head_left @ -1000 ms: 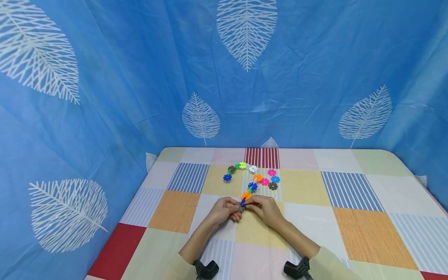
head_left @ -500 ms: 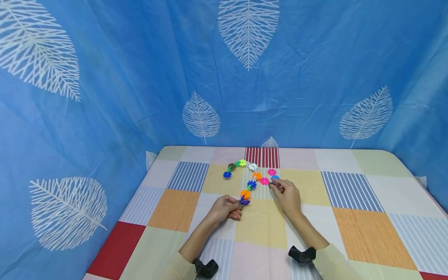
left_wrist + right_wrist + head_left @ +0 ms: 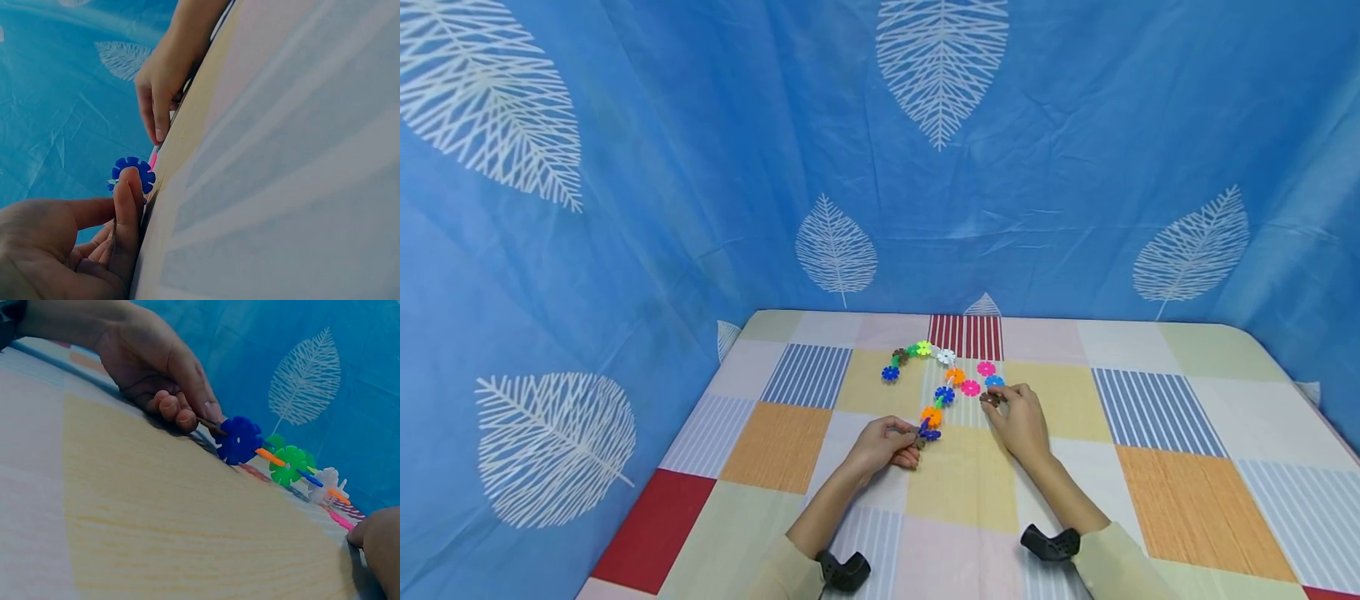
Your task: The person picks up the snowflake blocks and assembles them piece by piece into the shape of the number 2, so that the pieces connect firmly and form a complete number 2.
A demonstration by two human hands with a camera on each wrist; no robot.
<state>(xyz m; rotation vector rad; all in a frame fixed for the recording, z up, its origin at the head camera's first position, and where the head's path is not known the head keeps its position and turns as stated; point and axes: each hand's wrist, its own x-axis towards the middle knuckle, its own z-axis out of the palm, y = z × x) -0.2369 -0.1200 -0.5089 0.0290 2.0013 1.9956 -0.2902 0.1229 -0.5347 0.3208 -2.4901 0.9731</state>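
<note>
A chain of slotted plastic flower discs curves over the table, from a dark blue disc (image 3: 891, 374) at its far left to the near end. There my left hand (image 3: 882, 443) pinches a brown flower disc (image 3: 209, 425), mostly hidden by the fingers, slotted into an upright dark blue disc (image 3: 239, 440). In the head view my right hand (image 3: 1019, 419) pinches a loose brown flower disc (image 3: 990, 400) between thumb and fingertips, low over the tablecloth right of the chain. The right wrist view hides that disc behind the right hand's edge.
Two pink discs (image 3: 970, 388) and a light blue disc (image 3: 994, 382) lie loose near my right fingertips. The chain's orange disc (image 3: 955, 377) is just left of them. A blue leaf-print curtain (image 3: 1037, 167) hangs behind the patchwork tablecloth (image 3: 1180, 492).
My right hand has left the chain's near end and moved right and away to the loose brown disc, which its fingers now pinch. The left hand keeps its hold in place.
</note>
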